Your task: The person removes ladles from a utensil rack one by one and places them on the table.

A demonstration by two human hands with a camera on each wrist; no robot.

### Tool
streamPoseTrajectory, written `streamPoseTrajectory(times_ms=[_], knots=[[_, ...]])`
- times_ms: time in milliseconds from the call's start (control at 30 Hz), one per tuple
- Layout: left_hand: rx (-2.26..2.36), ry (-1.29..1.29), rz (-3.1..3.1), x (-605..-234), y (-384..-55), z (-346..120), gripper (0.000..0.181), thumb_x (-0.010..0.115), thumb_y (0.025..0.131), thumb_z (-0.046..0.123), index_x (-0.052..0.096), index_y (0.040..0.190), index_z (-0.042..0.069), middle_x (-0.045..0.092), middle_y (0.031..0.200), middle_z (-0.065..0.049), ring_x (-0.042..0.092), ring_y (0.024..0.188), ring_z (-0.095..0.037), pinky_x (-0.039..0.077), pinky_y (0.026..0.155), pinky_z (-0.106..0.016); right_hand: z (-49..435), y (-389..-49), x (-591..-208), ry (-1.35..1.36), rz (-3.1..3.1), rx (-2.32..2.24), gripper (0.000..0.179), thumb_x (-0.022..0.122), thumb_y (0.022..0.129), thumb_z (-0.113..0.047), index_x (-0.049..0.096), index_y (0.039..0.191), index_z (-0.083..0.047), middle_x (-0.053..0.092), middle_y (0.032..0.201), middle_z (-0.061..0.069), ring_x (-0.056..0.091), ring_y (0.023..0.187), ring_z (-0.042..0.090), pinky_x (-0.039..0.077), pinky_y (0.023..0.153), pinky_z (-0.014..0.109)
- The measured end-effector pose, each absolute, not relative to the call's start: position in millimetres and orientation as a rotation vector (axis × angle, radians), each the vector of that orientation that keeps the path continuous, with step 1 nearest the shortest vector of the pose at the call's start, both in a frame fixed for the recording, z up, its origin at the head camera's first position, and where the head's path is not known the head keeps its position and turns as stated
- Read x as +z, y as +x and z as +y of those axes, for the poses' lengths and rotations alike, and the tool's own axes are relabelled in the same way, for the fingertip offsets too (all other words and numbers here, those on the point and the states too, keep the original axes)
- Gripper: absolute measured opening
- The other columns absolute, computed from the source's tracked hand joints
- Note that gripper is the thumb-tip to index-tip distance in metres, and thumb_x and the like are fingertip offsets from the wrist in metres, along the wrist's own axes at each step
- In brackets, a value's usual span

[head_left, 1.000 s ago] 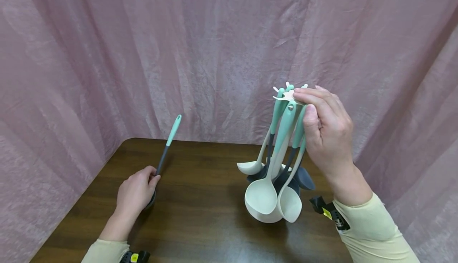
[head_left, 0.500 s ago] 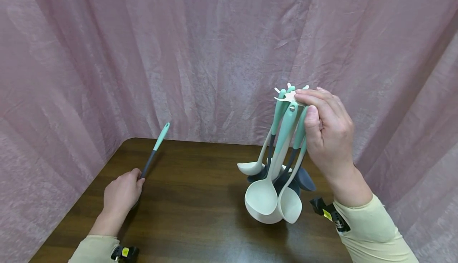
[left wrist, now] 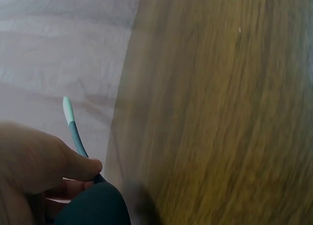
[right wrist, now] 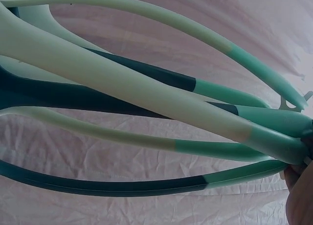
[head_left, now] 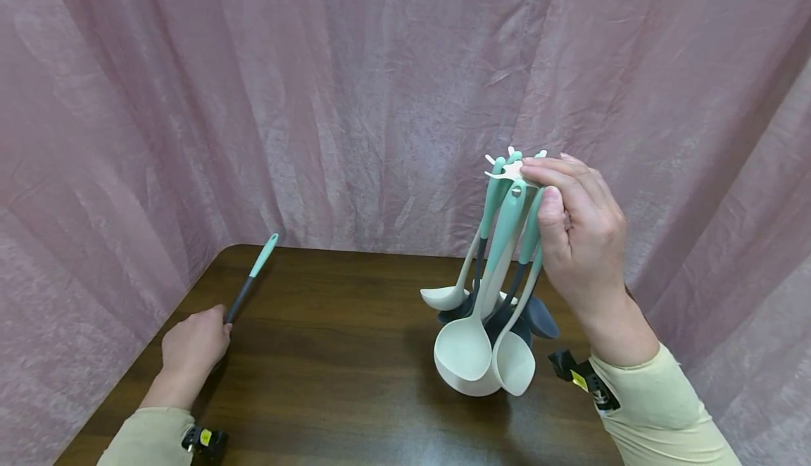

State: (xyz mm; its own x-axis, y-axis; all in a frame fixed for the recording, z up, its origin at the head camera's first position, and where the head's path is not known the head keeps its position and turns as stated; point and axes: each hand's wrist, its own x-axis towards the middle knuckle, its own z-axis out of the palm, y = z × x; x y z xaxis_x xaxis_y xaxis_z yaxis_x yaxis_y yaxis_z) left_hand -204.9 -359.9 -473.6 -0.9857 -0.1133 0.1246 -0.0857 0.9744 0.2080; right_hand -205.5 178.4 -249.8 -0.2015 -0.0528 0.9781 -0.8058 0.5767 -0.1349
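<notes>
Closest to me, each pale-green sleeve (head_left: 148, 438) ends by a black wrist device; I spot a yellow tag (head_left: 205, 438) on the left one and another on the right, but any lettering is too small to read.

The left hand (head_left: 196, 339) pinches a dark-grey cooking utensil (head_left: 237, 300) low on its shaft, close to the head, over the left side of the wooden table (head_left: 329, 381). Its mint handle slants up and away; holding it so low probably gives control of the head. That rounded head is mostly hidden, so I can't tell which tool it is.

Across to the right, the right hand (head_left: 583, 234) grasps the top of a white hook rack (head_left: 512, 172), fingers over it and thumb bent beside the handles, seemingly to steady it. Mint-handled tools hang round it heads down, among them a cream ladle (head_left: 464, 346), a cream pointed spoon (head_left: 514, 364) and a dark-grey head (head_left: 540, 317). I can read no brand on them.

Behind everything hangs a pink curtain (head_left: 405, 100).
</notes>
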Motion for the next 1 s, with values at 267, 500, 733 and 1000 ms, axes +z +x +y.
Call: streamPoseTrajectory(times_ms=[267, 500, 733, 1000], knots=[[-0.291, 0.252, -3.096, -477.1, -205.4, -381.2, 0.015, 0.073, 0.102, 0.013, 0.067, 0.1, -0.001, 0.071, 0.086, -0.026, 0.068, 0.072, -0.048, 0.054, 0.058, -0.062, 176.5, -204.9, -249.4, 0.733, -1.632, 0.815, 0.039, 0.049, 0.106, -0.016, 0.08, 0.115, 0.006, 0.079, 0.118, 0.02, 0.072, 0.113, 0.044, 0.045, 0.119, 0.048], [-0.257, 0.259, -3.119, -477.4, -208.2, -394.2, 0.017, 0.074, 0.101, 0.014, 0.069, 0.098, -0.002, 0.07, 0.087, -0.027, 0.068, 0.073, -0.048, 0.054, 0.061, -0.064, 174.5, -204.5, -248.1, 0.73, -1.621, 0.82, 0.039, 0.049, 0.106, -0.016, 0.08, 0.114, 0.007, 0.079, 0.117, 0.02, 0.072, 0.113, 0.043, 0.046, 0.119, 0.048], [-0.228, 0.275, -3.147, -474.4, -208.8, -398.9, 0.014, 0.07, 0.1, 0.009, 0.07, 0.094, -0.003, 0.07, 0.087, -0.028, 0.067, 0.073, -0.048, 0.054, 0.061, -0.064, 172.8, -204.0, -248.3, 0.73, -1.627, 0.823, 0.039, 0.049, 0.106, -0.016, 0.08, 0.115, 0.006, 0.08, 0.118, 0.019, 0.072, 0.114, 0.043, 0.045, 0.119, 0.048], [-0.202, 0.318, -3.183, -468.7, -207.9, -401.7, 0.013, 0.06, 0.098, -0.003, 0.072, 0.093, -0.006, 0.07, 0.088, -0.031, 0.069, 0.074, -0.048, 0.056, 0.062, -0.064, 170.1, -204.1, -248.8, 0.733, -1.623, 0.828, 0.039, 0.049, 0.106, -0.016, 0.08, 0.114, 0.006, 0.079, 0.118, 0.02, 0.072, 0.114, 0.043, 0.045, 0.119, 0.048]])
